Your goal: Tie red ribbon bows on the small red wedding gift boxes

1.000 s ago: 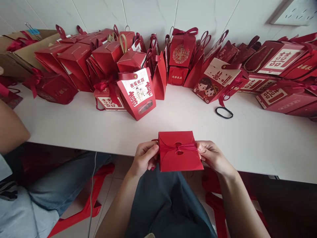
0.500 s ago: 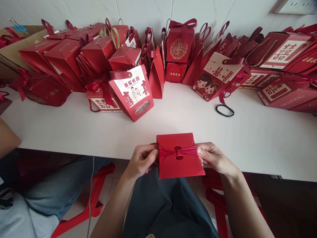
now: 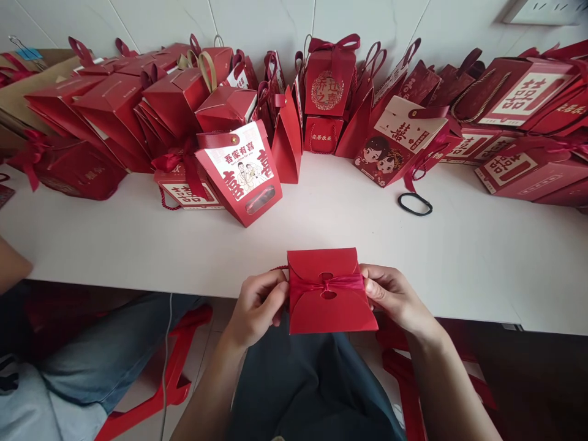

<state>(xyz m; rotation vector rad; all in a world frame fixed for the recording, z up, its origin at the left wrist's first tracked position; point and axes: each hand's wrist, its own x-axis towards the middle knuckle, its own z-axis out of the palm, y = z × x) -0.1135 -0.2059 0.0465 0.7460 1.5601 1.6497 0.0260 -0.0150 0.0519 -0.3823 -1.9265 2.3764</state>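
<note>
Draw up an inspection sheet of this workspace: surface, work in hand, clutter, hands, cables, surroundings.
Surface: white table, with other boxes crowded along its back.
Work in hand: red box at the table's front edge, ribbon across its middle, gathered over a cutout.
Clutter: black band lying on the table, right of centre.
Hands: left hand and right hand grip opposite sides of the box; fingers behind it are partly hidden.
Cables: one grey cable below the table, at left; ends not visible.
Surroundings: tiled wall behind, socket plate upper right; another person's leg and a red stool at left.
</note>
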